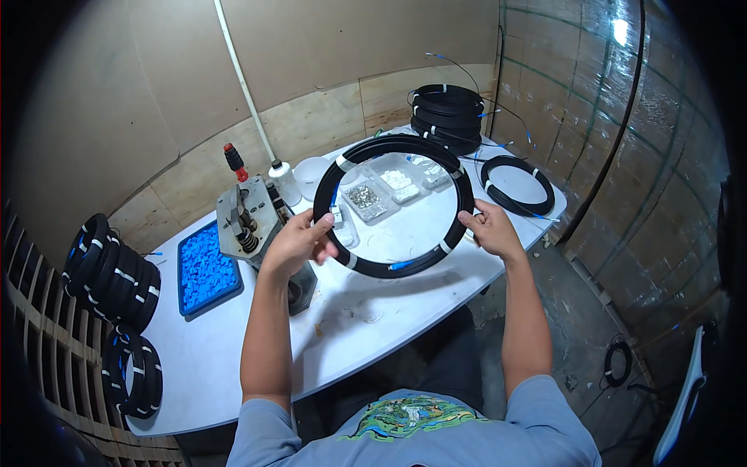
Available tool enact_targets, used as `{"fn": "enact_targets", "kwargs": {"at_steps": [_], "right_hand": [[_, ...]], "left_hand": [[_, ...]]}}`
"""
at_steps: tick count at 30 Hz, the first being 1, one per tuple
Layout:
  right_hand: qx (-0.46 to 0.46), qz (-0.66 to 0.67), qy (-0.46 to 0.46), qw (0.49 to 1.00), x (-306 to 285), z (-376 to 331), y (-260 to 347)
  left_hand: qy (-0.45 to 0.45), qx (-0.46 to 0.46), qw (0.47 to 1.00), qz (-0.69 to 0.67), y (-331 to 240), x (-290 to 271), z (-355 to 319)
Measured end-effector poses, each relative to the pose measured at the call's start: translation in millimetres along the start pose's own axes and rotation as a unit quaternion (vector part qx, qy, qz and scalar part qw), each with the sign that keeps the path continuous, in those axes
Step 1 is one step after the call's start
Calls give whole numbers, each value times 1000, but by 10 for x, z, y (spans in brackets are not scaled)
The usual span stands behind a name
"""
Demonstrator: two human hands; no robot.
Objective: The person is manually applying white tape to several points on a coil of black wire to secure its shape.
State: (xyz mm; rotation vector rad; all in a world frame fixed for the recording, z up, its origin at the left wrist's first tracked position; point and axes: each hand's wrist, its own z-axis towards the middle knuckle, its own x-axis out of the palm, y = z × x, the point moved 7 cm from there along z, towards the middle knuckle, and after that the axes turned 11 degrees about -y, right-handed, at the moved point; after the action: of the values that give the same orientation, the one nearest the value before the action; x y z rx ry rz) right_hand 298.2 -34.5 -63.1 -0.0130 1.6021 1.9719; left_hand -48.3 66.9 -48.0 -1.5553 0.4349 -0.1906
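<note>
A large coil of black cable, bound with white tape in several places, is held up over the white table. Blue connector ends show on the inner side of the ring. My left hand grips the coil's left side, thumb over it and fingers partly behind. On the opposite side my right hand is closed round the coil, its thumb on the front. Behind the ring, and seen through it, stand a clear tray of small metal parts and a tray of white parts.
A metal hand press stands left of the coil, beside a tray of blue connector parts. Stacked cable coils rise at the back right and the left edge. A single coil lies at the right. A white bottle stands behind the press.
</note>
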Motion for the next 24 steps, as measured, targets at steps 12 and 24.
{"fn": "enact_targets", "kwargs": {"at_steps": [12, 24], "right_hand": [[-18, 362, -150, 920, 458, -155, 40], [134, 342, -141, 919, 403, 58, -167]], "left_hand": [[-189, 157, 953, -178, 106, 34, 230], [-226, 111, 954, -161, 178, 256, 43]]}}
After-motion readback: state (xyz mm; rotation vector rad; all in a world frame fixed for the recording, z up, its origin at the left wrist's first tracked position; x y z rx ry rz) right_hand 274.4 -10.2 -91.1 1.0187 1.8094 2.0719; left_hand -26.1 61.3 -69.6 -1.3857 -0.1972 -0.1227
